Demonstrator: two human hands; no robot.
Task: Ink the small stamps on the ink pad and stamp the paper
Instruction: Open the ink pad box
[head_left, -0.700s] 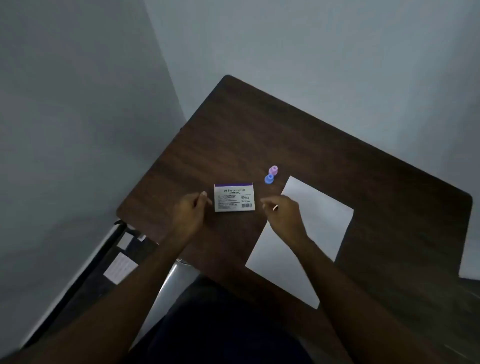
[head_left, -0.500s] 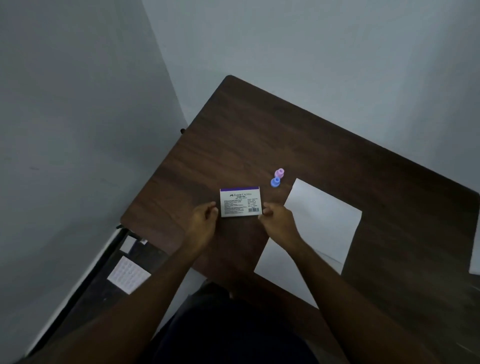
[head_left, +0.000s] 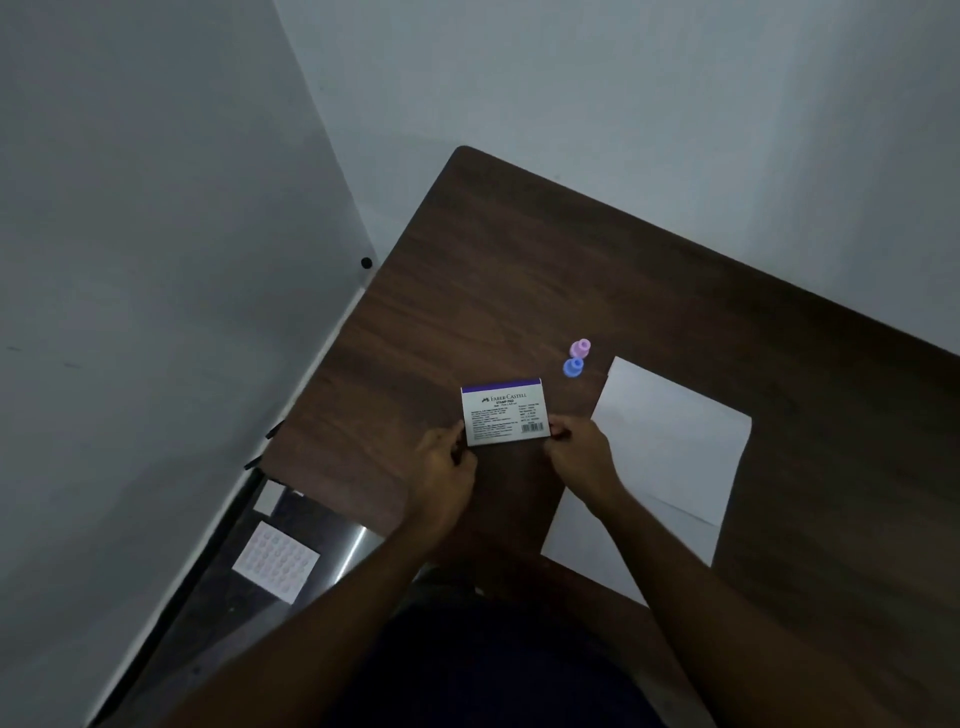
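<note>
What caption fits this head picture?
Both hands, left and right, hold the ink pad beside two stamps and paper.

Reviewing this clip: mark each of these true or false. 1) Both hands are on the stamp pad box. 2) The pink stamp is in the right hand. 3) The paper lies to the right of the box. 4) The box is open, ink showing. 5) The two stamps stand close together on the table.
1) True: the left hand and right hand each hold a near corner of the stamp pad box.
2) False: the pink stamp stands on the table, untouched.
3) True: the paper lies right of the box.
4) False: the box is closed, its printed label up.
5) True: the blue stamp stands right beside the pink one.
</note>
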